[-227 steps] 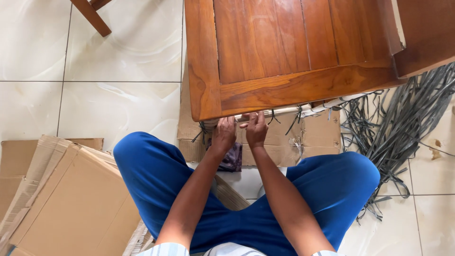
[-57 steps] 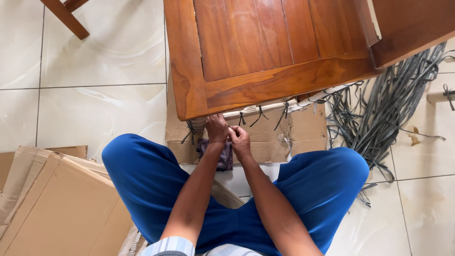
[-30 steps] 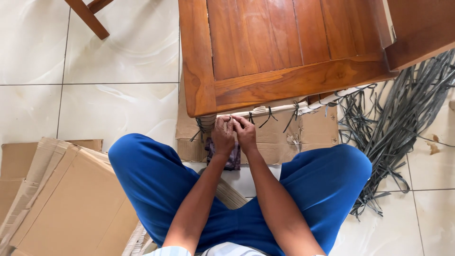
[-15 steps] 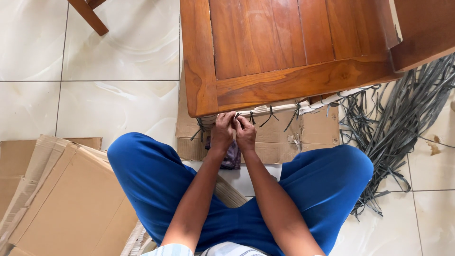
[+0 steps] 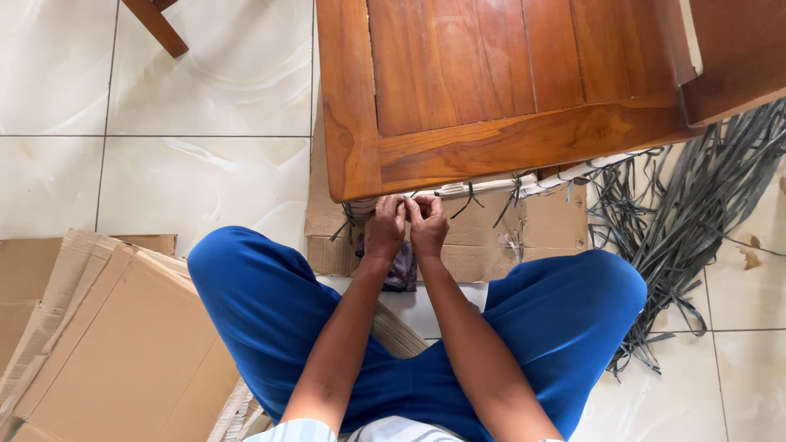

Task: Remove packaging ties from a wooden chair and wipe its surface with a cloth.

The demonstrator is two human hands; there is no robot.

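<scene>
A pale wrapped rail [image 5: 483, 187] is seen under the front edge of the wooden chair [image 5: 491, 90], its long axis running left to right, rising slightly toward the right. Dark strips [image 5: 471, 199] are tied along it, loose ends hanging down. The left hand [image 5: 385, 229] and right hand [image 5: 428, 226] are pressed together just below the rail's left end, fingertips pinching a strip there. Cardboard [image 5: 540, 237] lies beneath; a strip bundle [image 5: 696, 221] is spread at right.

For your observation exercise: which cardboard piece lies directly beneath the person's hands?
The flat cardboard sheet under the wooden table's edge, not the stacked cardboard beside the left leg.
</scene>
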